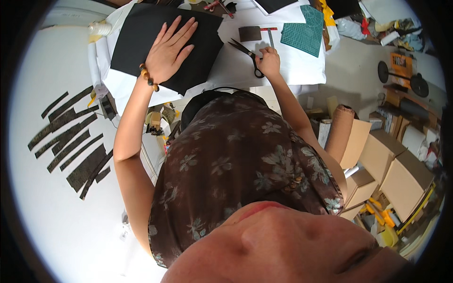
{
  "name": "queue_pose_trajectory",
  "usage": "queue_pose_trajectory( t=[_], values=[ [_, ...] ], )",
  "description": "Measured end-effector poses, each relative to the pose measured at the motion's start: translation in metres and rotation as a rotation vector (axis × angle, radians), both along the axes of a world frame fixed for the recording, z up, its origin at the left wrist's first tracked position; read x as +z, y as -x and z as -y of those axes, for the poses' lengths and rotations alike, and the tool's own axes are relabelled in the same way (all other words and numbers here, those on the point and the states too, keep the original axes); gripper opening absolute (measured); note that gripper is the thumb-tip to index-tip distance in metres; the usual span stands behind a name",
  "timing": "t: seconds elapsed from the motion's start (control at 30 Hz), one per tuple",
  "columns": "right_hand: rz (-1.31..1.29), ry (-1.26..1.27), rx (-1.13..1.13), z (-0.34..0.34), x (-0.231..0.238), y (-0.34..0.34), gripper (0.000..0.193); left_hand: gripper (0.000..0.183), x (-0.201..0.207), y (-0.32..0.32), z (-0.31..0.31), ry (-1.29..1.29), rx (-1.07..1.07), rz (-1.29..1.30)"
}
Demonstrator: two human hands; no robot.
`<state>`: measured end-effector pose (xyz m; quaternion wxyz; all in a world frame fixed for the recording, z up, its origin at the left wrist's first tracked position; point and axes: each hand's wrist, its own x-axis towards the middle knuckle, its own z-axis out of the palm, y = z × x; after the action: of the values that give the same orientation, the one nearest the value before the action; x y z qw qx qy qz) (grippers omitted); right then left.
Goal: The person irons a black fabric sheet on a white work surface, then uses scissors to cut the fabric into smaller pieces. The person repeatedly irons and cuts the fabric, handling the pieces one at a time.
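Note:
My left hand (pixel 169 49) lies flat, fingers spread, on a large black sheet (pixel 141 28) spread over the white table (pixel 302 68). A beaded bracelet (pixel 148 79) circles that wrist. My right hand (pixel 270 62) rests on the table to the right, its fingers at the handles of black scissors (pixel 246 53) whose blades point up and left, slightly apart. A small dark rectangular piece (pixel 249 33) lies just beyond the scissors, with a grey ruler (pixel 270 37) beside it.
A green cutting mat (pixel 304 30) sits at the table's far right. Several dark strips (pixel 71 137) lie on a white surface to the left. Cardboard boxes (pixel 391 165) and a brown roll (pixel 337 132) stand on the floor at right. A white spool (pixel 100 28) stands at the table's left corner.

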<state>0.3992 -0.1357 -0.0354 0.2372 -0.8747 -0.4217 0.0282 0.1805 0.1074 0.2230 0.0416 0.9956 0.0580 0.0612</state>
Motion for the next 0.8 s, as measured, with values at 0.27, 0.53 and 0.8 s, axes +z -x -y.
queue_pose_trajectory(
  t=[0.27, 0.53, 0.8],
  values=[
    [-0.086, -0.077, -0.25, -0.012, -0.048, -0.045, 0.027, 0.056, 0.013, -0.004, 0.014, -0.006, 0.083, -0.056],
    [-0.147, 0.271, -0.387, -0.04, -0.072, -0.082, 0.028, 0.047, -0.005, -0.001, 0.014, -0.021, 0.369, 0.076],
    [-0.102, 0.297, -0.355, -0.03, -0.105, -0.078, 0.036, 0.045, 0.002, -0.007, 0.01, -0.064, 0.263, -0.05]
  ],
)
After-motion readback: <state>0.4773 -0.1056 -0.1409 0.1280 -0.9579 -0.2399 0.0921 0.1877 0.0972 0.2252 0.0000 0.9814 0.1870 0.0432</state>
